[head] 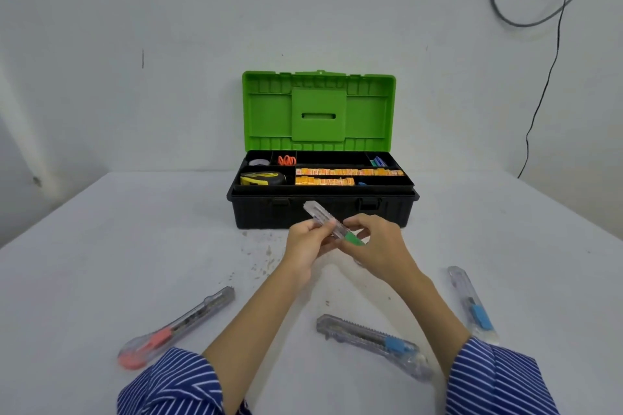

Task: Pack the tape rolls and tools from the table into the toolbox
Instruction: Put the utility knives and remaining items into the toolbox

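Centre of frame: both hands hold one clear plastic utility knife with a green slider (332, 226) in the air, just in front of the toolbox; the left hand (308, 246) curls its fingers round the knife's middle, the right hand (377, 242) pinches the green end; the knife tilts, tip toward upper left.

Behind it, the black plastic toolbox with an upright green lid (318, 111) stands open on the white table (101, 246); its tray shows a yellow-and-black tape measure (261, 178) at left, orange packets in rows (347, 173), an orange coil (287, 160).

Lower frame, lying on the table well apart: a clear knife with a pink slider (175, 327) at left; a clear knife with a blue slider (371, 340) at centre; another blue-slider knife (472, 303) at right, touching the striped blue sleeve (499, 377).
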